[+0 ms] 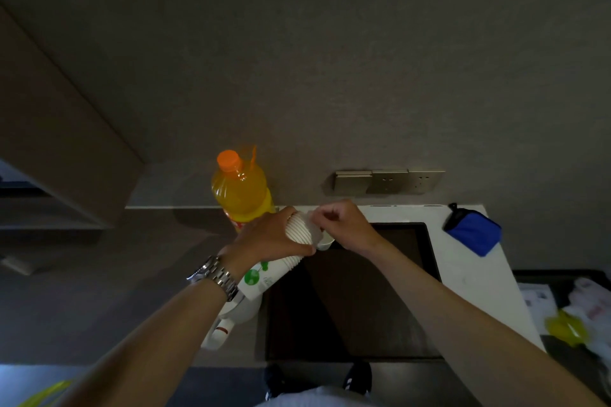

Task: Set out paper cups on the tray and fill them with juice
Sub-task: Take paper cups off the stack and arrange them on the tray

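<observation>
My left hand [268, 238] grips a stack of white paper cups [295, 231] with green print, held sideways above the far left corner of the dark tray [406, 291]. The stack's clear plastic wrap [314, 225] is pinched at the open end by my right hand [344, 225]. One white cup [325, 243] shows just under my right hand at the tray's far edge; whether it stands on the tray I cannot tell. A bottle of orange juice [239, 190] with an orange cap stands upright behind my left hand, against the wall.
A blue pouch [474, 230] lies on the white counter [469, 277] to the right of the tray. Wall sockets [388, 181] sit above the counter. A white object [228, 320] lies left of the tray. Papers and a yellow item [567, 325] are at far right.
</observation>
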A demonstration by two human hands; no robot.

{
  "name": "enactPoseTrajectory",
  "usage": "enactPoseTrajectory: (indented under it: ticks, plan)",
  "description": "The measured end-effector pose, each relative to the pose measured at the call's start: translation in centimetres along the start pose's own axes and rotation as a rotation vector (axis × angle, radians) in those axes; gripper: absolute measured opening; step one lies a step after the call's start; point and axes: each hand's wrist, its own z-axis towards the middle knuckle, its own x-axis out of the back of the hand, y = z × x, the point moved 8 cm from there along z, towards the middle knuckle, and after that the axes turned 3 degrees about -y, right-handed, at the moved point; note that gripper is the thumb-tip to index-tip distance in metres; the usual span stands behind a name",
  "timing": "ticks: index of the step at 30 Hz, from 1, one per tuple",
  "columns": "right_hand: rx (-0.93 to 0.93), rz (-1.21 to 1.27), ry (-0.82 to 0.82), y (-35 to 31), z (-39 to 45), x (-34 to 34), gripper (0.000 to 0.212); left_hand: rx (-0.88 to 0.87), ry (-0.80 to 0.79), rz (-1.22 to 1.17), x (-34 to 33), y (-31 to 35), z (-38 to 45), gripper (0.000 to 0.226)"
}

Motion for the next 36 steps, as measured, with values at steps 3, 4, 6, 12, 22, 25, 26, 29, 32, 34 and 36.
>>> enactPoseTrajectory:
  ticks: [3,4,6,12,22,25,26,29,32,34,36]
  plan:
    - [-0.013,0.026,-0.023,-0.1,-0.3,0.1,0.015,-0.003,0.002,0.019,0.1,0.3,-0.1,0.104]
    - [-0.024,0.036,-0.026,0.0,-0.5,0.2,0.015,-0.007,0.004,0.025,0.0,0.4,-0.1,0.102]
    - [-0.052,0.051,-0.025,0.3,-0.7,0.2,0.016,-0.010,0.000,0.031,-0.3,0.4,-0.1,0.100]
    - [-0.114,-0.022,0.089,0.7,-1.1,1.0,0.013,-0.004,-0.017,0.025,-0.9,0.8,0.4,0.106]
    - [-0.142,-0.381,0.596,1.7,-3.8,10.9,0.023,-0.028,-0.009,0.045,-0.9,1.2,0.8,0.095]
    - [-0.108,-0.692,0.659,1.9,-5.0,13.0,0.019,-0.034,-0.001,0.049,-1.1,1.6,1.0,0.096]
    - [-0.110,-0.768,0.648,2.3,-5.2,13.3,0.016,-0.032,0.001,0.054,-1.2,1.6,1.1,0.097]
    - [-0.164,-0.858,0.574,4.7,-5.5,13.3,0.011,-0.015,-0.003,0.072,-1.5,1.9,1.3,0.097]
    - [-0.192,-0.901,0.506,7.0,-5.4,12.7,0.014,-0.014,-0.017,0.078,-1.8,2.0,1.5,0.093]
    - [-0.205,-0.943,0.451,7.9,-5.2,11.8,0.014,-0.008,-0.023,0.081,-2.0,1.9,1.6,0.094]
    - [-0.222,-1.008,0.373,8.9,-4.8,10.7,0.017,0.004,-0.029,0.074,-2.1,1.8,1.8,0.095]
